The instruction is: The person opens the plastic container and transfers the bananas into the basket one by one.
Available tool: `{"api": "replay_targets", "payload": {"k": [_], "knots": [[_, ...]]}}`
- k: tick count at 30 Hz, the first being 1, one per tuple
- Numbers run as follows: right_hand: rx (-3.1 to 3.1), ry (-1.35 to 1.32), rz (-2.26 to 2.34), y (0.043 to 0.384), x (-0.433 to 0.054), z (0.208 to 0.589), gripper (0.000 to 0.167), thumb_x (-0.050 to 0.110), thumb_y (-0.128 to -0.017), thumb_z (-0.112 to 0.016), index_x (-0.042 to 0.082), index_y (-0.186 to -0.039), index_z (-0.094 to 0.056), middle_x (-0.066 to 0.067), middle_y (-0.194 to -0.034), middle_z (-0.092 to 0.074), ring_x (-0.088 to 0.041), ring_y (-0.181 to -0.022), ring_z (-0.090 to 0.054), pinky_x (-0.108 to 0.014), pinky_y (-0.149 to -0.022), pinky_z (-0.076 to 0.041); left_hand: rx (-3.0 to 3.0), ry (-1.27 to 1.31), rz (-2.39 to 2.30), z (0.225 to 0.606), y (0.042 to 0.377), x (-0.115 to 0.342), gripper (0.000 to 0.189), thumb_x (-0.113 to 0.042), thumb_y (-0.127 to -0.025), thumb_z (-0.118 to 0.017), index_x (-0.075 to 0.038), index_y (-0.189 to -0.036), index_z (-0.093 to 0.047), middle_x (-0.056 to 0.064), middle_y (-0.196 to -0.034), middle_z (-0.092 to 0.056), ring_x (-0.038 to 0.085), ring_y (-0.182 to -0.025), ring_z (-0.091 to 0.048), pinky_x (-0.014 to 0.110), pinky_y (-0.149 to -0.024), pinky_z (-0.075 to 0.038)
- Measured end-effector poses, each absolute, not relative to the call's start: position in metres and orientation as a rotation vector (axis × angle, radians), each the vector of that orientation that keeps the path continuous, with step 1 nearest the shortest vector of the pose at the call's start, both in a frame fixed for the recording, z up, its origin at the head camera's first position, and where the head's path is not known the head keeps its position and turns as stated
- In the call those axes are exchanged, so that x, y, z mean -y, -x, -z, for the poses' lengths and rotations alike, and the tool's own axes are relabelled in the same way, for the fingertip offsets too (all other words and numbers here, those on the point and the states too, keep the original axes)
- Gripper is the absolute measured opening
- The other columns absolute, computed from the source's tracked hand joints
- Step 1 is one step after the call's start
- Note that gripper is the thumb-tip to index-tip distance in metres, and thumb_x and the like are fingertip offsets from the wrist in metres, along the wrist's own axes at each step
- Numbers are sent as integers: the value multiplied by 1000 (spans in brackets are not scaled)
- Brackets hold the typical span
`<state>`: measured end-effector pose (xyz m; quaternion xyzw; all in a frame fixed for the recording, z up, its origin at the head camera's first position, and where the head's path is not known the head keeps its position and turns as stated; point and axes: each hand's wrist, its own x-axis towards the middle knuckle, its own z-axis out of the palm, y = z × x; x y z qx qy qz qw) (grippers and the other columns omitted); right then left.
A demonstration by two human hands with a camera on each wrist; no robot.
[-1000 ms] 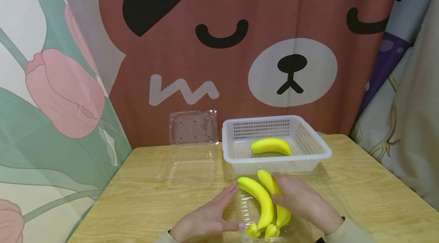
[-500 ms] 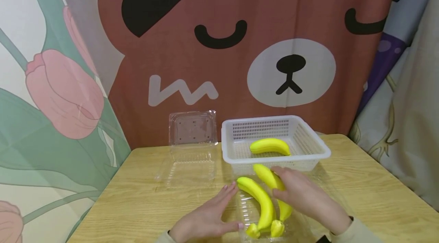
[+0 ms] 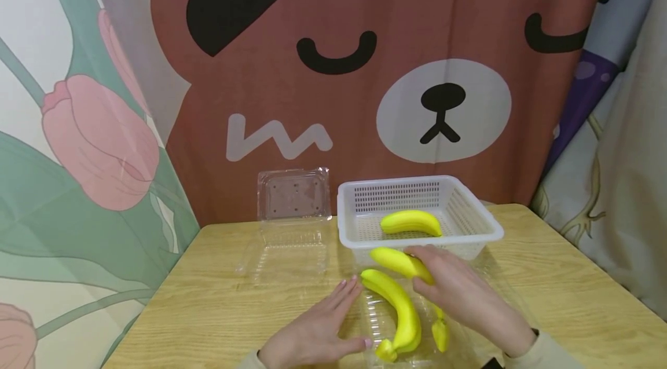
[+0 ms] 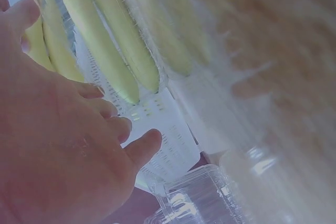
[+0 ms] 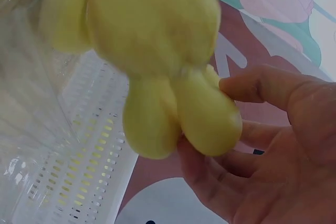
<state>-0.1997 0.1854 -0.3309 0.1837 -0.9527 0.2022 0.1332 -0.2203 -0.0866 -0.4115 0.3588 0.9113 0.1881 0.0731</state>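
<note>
My right hand [image 3: 464,293] grips a yellow banana bunch [image 3: 400,263], tilted above the right side of a clear plastic container [image 3: 371,314]. In the right wrist view, thumb and fingers pinch the bunch [image 5: 205,124] around the end of one of its bananas. A second bunch [image 3: 400,305] lies inside that container, its stem toward me. My left hand [image 3: 315,325] has its fingers extended at the container's left edge, holding nothing; the left wrist view shows the hand [image 4: 63,140] beside the bananas [image 4: 100,35]. The container's right part is hard to make out.
A white perforated basket [image 3: 417,240] stands behind the container with another banana bunch [image 3: 411,223] in it. To its left is a second clear clamshell box [image 3: 292,253], lid raised. They share a wooden table [image 3: 193,299], with a bear-print curtain [image 3: 260,85] behind.
The right hand has lifted its bunch away from the other one and turned it, its tip swinging left and its stem right. The left hand has stayed still.
</note>
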Motion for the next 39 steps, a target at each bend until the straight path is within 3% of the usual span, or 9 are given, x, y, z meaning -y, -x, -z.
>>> {"api": "replay_targets", "payload": {"k": [9, 18, 27, 39], "knots": [[2610, -641, -488, 203, -193, 329, 45, 7, -85, -73, 9, -128, -60, -7, -117, -65, -29, -107, -61, -50, -90, -51, -2761, -1098, -534, 413, 221, 88, 95, -75, -91, -39, -14, -159, -15, 1, -164, -5, 22, -149, -9, 45, -116, -23], [2516, -733, -371, 216, -200, 311, 47, -2, -81, -75, 5, -125, -60, -4, -107, -64, -22, -94, -60, -41, -77, -53, -2760, -1093, -534, 412, 221, 87, 95, -75, -91, -38, -14, -159, -15, 2, -164, -5, 22, -149, -8, 46, -116, -23], [2582, -777, -287, 242, -206, 287, 46, -7, -85, -68, 4, -128, -59, -9, -119, -63, -32, -106, -57, -49, -90, -48, -2749, -1093, -542, 411, 221, 87, 96, -76, -90, -39, -14, -159, -15, 1, -165, -5, 24, -149, -10, 45, -116, -23], [2697, -822, -293, 298, -197, 287, 41, -8, -90, -64, 8, -128, -62, -7, -124, -63, -29, -111, -55, -48, -95, -48, -2730, -1094, -577, 410, 220, 89, 95, -75, -91, -40, -14, -159, -15, 0, -164, -4, 24, -149, -11, 47, -116, -23]]}}
